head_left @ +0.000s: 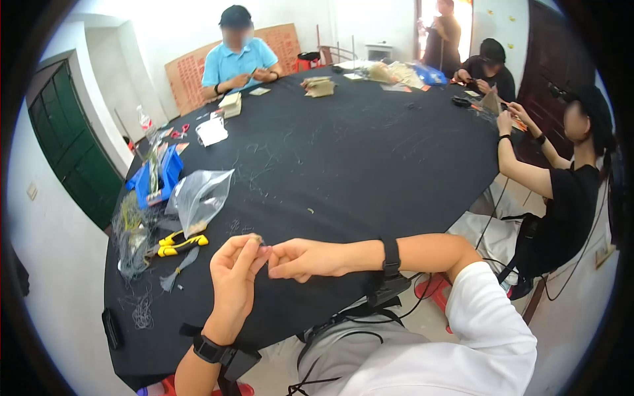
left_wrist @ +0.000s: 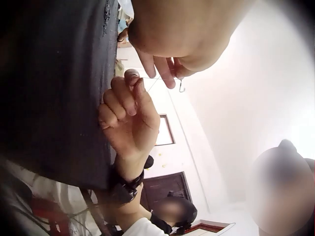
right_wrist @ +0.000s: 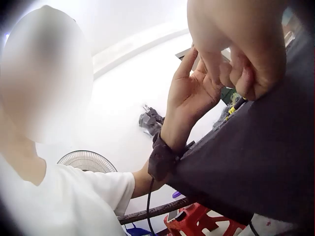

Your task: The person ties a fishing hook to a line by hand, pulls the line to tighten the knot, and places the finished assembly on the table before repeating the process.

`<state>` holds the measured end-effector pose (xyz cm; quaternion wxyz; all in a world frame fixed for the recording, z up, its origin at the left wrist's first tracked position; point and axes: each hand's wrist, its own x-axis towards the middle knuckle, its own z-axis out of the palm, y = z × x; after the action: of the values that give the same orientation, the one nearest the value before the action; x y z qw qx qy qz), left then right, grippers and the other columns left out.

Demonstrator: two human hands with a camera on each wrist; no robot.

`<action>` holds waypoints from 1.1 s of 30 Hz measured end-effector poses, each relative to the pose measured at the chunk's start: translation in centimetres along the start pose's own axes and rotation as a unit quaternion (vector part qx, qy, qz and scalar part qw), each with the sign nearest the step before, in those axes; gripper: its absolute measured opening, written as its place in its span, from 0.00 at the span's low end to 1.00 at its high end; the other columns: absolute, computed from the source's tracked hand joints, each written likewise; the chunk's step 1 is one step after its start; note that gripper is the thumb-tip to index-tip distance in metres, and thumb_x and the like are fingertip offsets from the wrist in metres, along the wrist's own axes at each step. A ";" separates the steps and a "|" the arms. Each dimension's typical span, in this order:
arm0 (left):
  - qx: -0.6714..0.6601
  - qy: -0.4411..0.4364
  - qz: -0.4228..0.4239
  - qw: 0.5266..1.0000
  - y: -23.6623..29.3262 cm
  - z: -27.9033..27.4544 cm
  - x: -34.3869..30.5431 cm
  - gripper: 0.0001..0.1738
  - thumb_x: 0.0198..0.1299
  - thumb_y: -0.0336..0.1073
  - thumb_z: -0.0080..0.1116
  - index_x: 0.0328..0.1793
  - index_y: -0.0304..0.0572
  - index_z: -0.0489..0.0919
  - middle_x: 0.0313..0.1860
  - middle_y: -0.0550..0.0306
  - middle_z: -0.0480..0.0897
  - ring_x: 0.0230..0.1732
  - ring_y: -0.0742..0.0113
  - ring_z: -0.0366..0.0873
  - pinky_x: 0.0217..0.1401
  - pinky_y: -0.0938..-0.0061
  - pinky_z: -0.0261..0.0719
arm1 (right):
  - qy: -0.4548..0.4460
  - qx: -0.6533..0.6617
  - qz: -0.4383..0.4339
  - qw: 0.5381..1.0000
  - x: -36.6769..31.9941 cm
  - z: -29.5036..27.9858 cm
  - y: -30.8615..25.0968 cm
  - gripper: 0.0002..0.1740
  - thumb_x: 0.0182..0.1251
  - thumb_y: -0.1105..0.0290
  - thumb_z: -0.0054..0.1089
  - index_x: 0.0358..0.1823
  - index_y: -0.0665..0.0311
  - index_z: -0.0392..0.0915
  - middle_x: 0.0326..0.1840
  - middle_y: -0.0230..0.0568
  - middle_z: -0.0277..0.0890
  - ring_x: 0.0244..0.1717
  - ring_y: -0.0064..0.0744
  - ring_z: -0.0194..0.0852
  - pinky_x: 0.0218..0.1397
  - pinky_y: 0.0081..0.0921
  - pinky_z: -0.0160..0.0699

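Note:
Both hands meet above the near edge of the black table. My left hand (head_left: 231,274) pinches a small fishing hook (left_wrist: 182,88) between thumb and fingers, its bend showing past the fingertips in the left wrist view. A thin line (left_wrist: 156,78) runs from there across to my right hand (head_left: 300,257). In the left wrist view the right hand's thumb and index finger grip the line, the other fingers curled in. The right wrist view shows both hands close together, with the hook hidden behind the fingers.
Yellow-and-black pliers (head_left: 181,243), a clear plastic bag (head_left: 200,198), a blue tray (head_left: 158,178) and tangled line (head_left: 132,231) lie left of the hands. A black case (head_left: 112,329) is at the left edge. People (head_left: 239,63) sit around the table.

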<state>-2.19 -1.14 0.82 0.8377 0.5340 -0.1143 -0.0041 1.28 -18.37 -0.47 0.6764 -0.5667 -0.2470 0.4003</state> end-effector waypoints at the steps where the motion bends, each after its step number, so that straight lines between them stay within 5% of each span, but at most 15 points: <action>1: -0.016 -0.006 -0.005 1.000 0.2 0.1 -0.1 0.05 0.64 0.30 0.53 0.42 0.37 0.76 0.40 0.60 0.79 0.40 0.74 0.78 0.51 0.74 0.78 | 0.002 -0.002 0.003 1.000 0.1 0.1 0.0 0.06 0.65 0.67 0.56 0.33 0.59 0.69 0.23 0.21 0.58 0.21 0.12 0.49 0.21 0.14 0.48; 8: -0.062 -0.039 -0.014 0.997 0.5 0.2 0.4 0.03 0.63 0.26 0.52 0.38 0.33 0.76 0.38 0.58 0.77 0.36 0.77 0.73 0.43 0.84 0.73 | 0.020 -0.045 0.006 0.999 0.1 0.0 0.0 0.08 0.66 0.64 0.58 0.32 0.57 0.71 0.24 0.19 0.61 0.25 0.09 0.53 0.26 0.11 0.53; 12: -0.066 -0.067 -0.033 0.995 0.7 -0.2 0.1 0.03 0.62 0.26 0.54 0.38 0.33 0.77 0.38 0.57 0.77 0.37 0.76 0.73 0.44 0.83 0.72 | 0.042 -0.025 -0.005 0.999 0.2 -0.3 -0.1 0.07 0.61 0.67 0.62 0.32 0.63 0.80 0.24 0.24 0.69 0.24 0.13 0.63 0.28 0.12 0.64; 13: -0.065 -0.080 -0.036 0.994 0.9 -0.4 0.3 0.03 0.61 0.26 0.54 0.38 0.33 0.77 0.37 0.57 0.77 0.37 0.76 0.74 0.43 0.82 0.72 | 0.045 -0.021 -0.023 0.998 0.5 -1.0 0.3 0.09 0.59 0.68 0.63 0.37 0.66 0.82 0.30 0.29 0.76 0.30 0.15 0.69 0.32 0.14 0.68; 17: -0.011 -0.091 -0.043 0.995 1.1 -0.4 0.7 0.06 0.60 0.27 0.57 0.41 0.31 0.78 0.36 0.57 0.79 0.37 0.76 0.74 0.43 0.82 0.71 | 0.108 -0.047 -0.089 0.989 0.2 -1.6 -0.3 0.13 0.57 0.71 0.64 0.43 0.68 0.82 0.41 0.36 0.81 0.38 0.19 0.74 0.37 0.16 0.70; 22: 0.217 -0.082 0.067 0.970 1.8 0.3 3.2 0.04 0.59 0.26 0.58 0.39 0.33 0.77 0.35 0.60 0.79 0.35 0.79 0.74 0.40 0.86 0.70 | 0.138 -0.013 -0.155 0.978 0.0 -2.0 -2.0 0.14 0.61 0.67 0.59 0.46 0.65 0.78 0.42 0.33 0.77 0.42 0.18 0.70 0.41 0.17 0.67; 26: 0.304 -0.089 0.151 0.936 1.5 0.9 4.5 0.04 0.55 0.19 0.57 0.37 0.31 0.77 0.35 0.59 0.79 0.32 0.83 0.73 0.32 0.90 0.67 | 0.150 -0.119 -0.262 0.946 0.0 -2.0 -1.8 0.11 0.66 0.67 0.54 0.41 0.69 0.77 0.38 0.33 0.76 0.42 0.18 0.71 0.45 0.20 0.69; 33: 0.284 -0.062 0.182 0.939 1.8 0.8 3.1 0.03 0.54 0.18 0.57 0.35 0.31 0.77 0.38 0.59 0.78 0.30 0.86 0.69 0.29 0.92 0.62 | 0.157 -0.134 -0.259 0.944 0.0 -1.7 -1.8 0.12 0.68 0.65 0.53 0.41 0.69 0.77 0.37 0.32 0.76 0.41 0.18 0.71 0.44 0.19 0.69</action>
<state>0.47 -1.51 3.33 0.6286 0.7187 -0.2575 0.1483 3.04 -19.43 0.84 0.7047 -0.6242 -0.3274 0.0807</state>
